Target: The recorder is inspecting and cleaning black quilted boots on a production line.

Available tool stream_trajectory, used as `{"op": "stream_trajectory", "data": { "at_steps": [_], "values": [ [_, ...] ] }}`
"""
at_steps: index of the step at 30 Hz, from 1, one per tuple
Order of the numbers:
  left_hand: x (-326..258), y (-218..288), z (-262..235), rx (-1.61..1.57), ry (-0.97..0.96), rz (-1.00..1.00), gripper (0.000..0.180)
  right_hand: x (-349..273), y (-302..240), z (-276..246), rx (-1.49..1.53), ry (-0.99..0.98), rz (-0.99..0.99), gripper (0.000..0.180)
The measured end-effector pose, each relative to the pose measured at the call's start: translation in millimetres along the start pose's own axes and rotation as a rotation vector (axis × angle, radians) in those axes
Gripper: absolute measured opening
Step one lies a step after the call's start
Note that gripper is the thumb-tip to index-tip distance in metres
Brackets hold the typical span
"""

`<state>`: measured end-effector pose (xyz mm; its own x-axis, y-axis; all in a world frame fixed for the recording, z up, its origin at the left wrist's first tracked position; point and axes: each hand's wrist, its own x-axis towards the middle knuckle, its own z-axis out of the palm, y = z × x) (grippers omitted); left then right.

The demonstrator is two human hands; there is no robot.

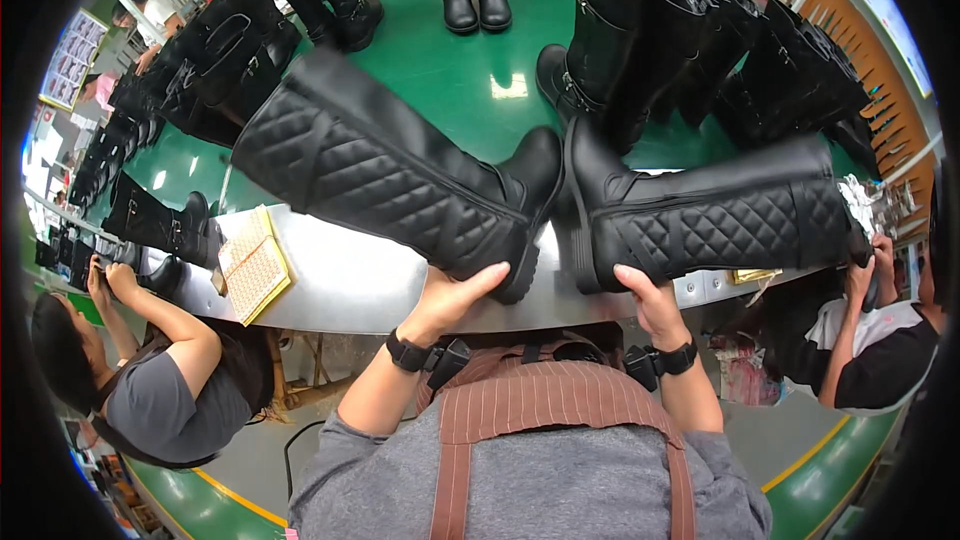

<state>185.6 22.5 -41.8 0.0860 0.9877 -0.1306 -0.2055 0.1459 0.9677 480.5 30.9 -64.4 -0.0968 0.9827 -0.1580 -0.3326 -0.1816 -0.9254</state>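
Observation:
Two tall black boots with quilted shafts are in my hands, held sideways above the metal edge of the work table. The left boot [400, 175] slants up and away to the left, its heel gripped by my left hand [452, 298], thumb on the heel. My right hand [655, 308] grips the right boot [710, 215] by its heel; this one lies nearly level, shaft pointing right. The foot parts come together in the middle, soles facing each other, with toes pointing away from me. Fingers under both boots are hidden. A zipper runs along each shaft.
Rows of black boots [640, 30] stand on the green table [450, 80] at far right and far left. A yellow-edged pad of sheets [255, 265] lies on the metal edge [350, 280]. Co-workers sit close on my left [170, 380] and right [850, 340], handling boots.

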Motion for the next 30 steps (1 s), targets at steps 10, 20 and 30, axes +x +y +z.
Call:
{"op": "stream_trajectory", "data": {
  "at_steps": [10, 20, 30],
  "values": [
    [6, 7, 30, -0.569, -0.201, 0.108, 0.056, 1, -7, 31, 0.453, -0.261, -0.050, 0.051],
    [-3, -15, 35, -0.649, -0.239, 0.037, 0.053, -3, 7, 23, 0.474, -0.381, 0.047, 0.054],
    [0, -12, 21, 0.000, -0.037, 0.180, 0.043, 7, -1, 30, -0.206, -0.139, -0.314, 0.041]
  ]
}}
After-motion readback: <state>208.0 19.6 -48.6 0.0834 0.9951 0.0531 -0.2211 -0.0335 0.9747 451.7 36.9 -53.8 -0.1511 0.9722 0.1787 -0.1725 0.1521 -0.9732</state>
